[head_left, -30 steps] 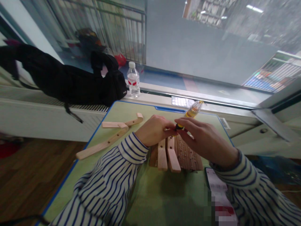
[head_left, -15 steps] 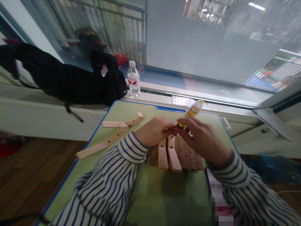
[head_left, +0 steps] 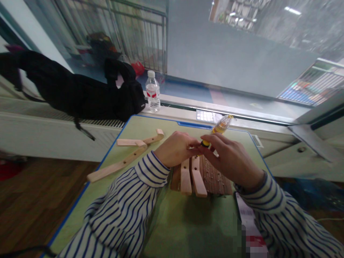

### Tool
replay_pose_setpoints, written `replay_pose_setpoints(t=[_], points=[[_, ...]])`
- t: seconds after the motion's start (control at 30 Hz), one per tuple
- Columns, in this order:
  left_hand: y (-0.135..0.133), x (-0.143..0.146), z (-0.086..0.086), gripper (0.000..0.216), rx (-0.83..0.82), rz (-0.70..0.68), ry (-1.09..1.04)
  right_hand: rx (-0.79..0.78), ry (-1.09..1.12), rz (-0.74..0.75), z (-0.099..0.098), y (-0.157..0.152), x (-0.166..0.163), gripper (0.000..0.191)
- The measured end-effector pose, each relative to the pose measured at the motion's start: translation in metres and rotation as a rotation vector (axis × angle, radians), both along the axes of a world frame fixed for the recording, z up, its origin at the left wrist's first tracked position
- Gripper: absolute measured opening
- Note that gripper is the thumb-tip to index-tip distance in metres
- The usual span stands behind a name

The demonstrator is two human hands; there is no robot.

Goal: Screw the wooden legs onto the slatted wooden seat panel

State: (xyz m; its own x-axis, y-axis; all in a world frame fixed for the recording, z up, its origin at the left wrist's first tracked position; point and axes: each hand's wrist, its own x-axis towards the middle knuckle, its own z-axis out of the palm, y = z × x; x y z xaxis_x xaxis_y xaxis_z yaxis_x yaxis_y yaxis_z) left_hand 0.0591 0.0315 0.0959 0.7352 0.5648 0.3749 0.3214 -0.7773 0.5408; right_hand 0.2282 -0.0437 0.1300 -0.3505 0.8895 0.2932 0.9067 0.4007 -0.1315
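Barely anything has been moved since the earlier frame: at frame centre the screwdriver point(head_left: 221, 126) is still pinched at its collar by the curled left hand point(head_left: 176, 148) and right hand point(head_left: 231, 157), the work kept just above the wooden slats point(head_left: 197, 175).

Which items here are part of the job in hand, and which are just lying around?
In hand: screwdriver, pinched by the right hand, with the left hand at its lower end; slatted wooden assembly under both hands; probably the loose wooden pieces too.
Lying about: water bottle and black bag on the sill.
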Motion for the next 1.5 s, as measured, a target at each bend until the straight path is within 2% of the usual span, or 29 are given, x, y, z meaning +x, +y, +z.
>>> replay_pose_setpoints(t=[0.17, 0.33, 0.6, 0.9, 1.17, 1.33, 1.5], points=[[0.0, 0.0, 0.001, 0.017, 0.001, -0.008, 0.022, -0.015, -0.012, 0.028, 0.008, -0.002, 0.0, 0.038], [0.001, 0.001, -0.001, 0.016, -0.015, -0.011, 0.024, -0.025, -0.034, 0.069, 0.009, -0.003, 0.002, 0.03], [0.004, 0.001, -0.003, 0.027, -0.046, -0.039, 0.06, 0.014, -0.024, 0.028, 0.0, 0.002, 0.003, 0.028], [0.002, 0.0, -0.002, 0.025, -0.043, -0.048, 0.059, 0.037, 0.086, 0.009, -0.012, 0.002, 0.005, 0.027], [-0.001, 0.002, 0.0, 0.019, -0.024, 0.012, 0.024, 0.011, 0.04, -0.005, -0.003, 0.001, 0.003, 0.029], [0.001, 0.002, -0.002, 0.02, -0.018, 0.017, 0.052, 0.025, 0.021, 0.053, 0.005, -0.001, 0.003, 0.038], [0.002, 0.002, -0.003, 0.02, -0.034, -0.016, 0.035, 0.015, 0.01, 0.089, 0.009, -0.001, 0.003, 0.026]])
